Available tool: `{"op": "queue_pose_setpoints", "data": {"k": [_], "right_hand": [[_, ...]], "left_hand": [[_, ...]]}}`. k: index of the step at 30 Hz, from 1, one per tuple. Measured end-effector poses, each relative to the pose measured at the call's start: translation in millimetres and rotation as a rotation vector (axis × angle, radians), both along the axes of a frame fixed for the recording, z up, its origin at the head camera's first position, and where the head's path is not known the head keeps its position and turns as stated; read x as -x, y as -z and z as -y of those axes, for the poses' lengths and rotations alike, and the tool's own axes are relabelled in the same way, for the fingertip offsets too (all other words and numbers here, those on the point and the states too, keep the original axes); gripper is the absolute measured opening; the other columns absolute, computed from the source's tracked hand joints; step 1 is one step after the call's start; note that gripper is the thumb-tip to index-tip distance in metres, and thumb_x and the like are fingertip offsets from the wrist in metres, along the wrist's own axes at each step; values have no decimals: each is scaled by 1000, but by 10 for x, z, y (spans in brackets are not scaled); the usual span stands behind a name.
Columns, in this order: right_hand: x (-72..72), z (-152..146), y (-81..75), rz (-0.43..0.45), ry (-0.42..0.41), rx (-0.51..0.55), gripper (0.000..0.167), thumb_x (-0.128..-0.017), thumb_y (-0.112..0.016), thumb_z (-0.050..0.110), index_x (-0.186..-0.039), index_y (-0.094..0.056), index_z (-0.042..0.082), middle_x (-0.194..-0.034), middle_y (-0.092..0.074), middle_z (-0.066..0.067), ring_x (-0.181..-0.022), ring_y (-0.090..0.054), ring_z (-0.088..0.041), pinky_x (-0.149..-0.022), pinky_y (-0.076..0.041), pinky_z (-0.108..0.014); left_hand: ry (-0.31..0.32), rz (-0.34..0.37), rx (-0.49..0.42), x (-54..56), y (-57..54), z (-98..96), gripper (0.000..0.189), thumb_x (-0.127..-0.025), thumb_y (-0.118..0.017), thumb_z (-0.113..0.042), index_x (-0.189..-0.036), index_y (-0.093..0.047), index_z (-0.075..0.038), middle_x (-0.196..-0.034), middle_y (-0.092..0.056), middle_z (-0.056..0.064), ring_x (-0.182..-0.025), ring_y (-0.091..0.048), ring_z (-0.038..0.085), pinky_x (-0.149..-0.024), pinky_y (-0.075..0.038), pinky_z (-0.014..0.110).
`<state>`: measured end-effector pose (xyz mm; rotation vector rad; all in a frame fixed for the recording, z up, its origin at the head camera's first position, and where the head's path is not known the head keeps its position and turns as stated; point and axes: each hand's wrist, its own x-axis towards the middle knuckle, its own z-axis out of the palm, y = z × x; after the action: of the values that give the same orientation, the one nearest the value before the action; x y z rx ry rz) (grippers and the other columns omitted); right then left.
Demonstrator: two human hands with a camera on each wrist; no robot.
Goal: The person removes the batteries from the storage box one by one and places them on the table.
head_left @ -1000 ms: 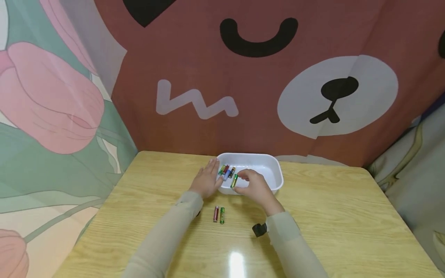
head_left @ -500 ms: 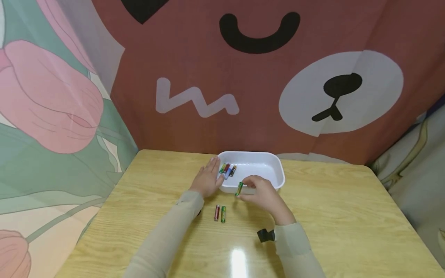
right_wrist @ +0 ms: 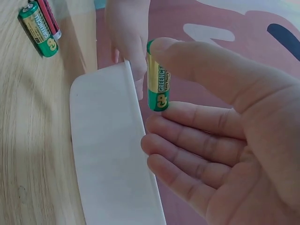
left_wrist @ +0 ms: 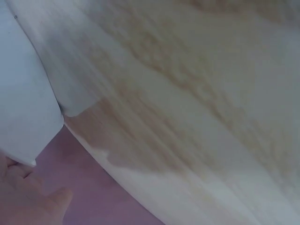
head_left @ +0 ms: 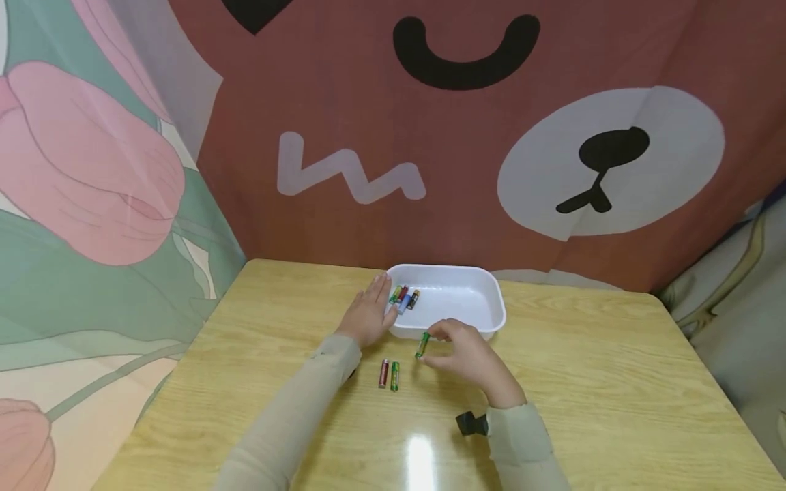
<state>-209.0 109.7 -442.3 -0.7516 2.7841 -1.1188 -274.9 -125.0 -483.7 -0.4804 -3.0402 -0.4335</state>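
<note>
On the wooden counter (head_left: 589,382), nearest, a red battery (head_left: 383,374) and a green battery (head_left: 395,376) lie side by side. Beyond them, rightward, the person's right grip (head_left: 468,351) pinches a green-and-gold battery (head_left: 422,345) by its ends between thumb and index finger, just nearer than a white tray (head_left: 475,300); only the right wrist view makes its GP lettering readable. The left grip (head_left: 366,317), fingers straight, rests at the tray's left end. Four batteries (head_left: 404,304) lie inside there, visible only in the head view.
</note>
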Motion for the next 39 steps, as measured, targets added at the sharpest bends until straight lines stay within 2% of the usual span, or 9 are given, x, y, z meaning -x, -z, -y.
{"op": "queue_pose_setpoints", "data": {"k": [9, 15, 20, 25, 28, 39], "right_hand": [[15, -1, 65, 12, -104, 2, 41, -81, -87, 24, -113, -70, 4, -112, -70, -13, -105, -65, -32, -95, -54, -49], [20, 49, 133, 51, -168, -29, 38, -81, -86, 24, -112, -71, 8, -109, -70, -3, -101, -64, -24, -92, -55, -44], [27, 80, 183, 48, -183, -47, 39, -80, -87, 23, -112, -71, 7, -107, -71, -2, -100, -65, -24, -91, -55, -43], [50, 131, 219, 21, -216, -89, 40, -80, -86, 24, -112, -70, 5, -107, -71, -7, -100, -65, -24, -93, -55, -43], [63, 150, 237, 34, -209, -108, 39, -81, -86, 23, -112, -70, 5, -106, -70, -6, -100, -64, -22, -94, -55, -43], [59, 188, 326, 63, -231, -133, 41, -79, -88, 21, -111, -71, 3, -107, -69, -4, -102, -63, -21, -97, -53, -44]], "left_hand": [[-5, 4, 16, 23, 5, -20, 70, -108, -39, -40, -162, -11, -5, -170, -11, 10, -156, -7, 25, -124, -18, 51], [-10, 1, 23, 3, -3, -8, 71, -108, -39, -41, -162, -11, -5, -170, -12, 10, -156, -7, 24, -124, -19, 51], [11, -11, 23, 1, -23, -25, 71, -107, -39, -41, -162, -14, -3, -169, -14, 11, -156, -10, 27, -124, -19, 53], [-1, -12, 49, 19, -35, -17, 71, -107, -37, -42, -162, -12, -4, -170, -11, 10, -156, -11, 28, -124, -19, 52], [-5, -25, 44, 34, -36, -17, 71, -107, -38, -43, -162, -13, -5, -170, -12, 9, -156, -10, 27, -124, -19, 53], [-9, -19, 35, 32, 18, -9, 71, -107, -38, -44, -162, -13, -5, -169, -13, 9, -156, -10, 27, -124, -20, 53]]}}
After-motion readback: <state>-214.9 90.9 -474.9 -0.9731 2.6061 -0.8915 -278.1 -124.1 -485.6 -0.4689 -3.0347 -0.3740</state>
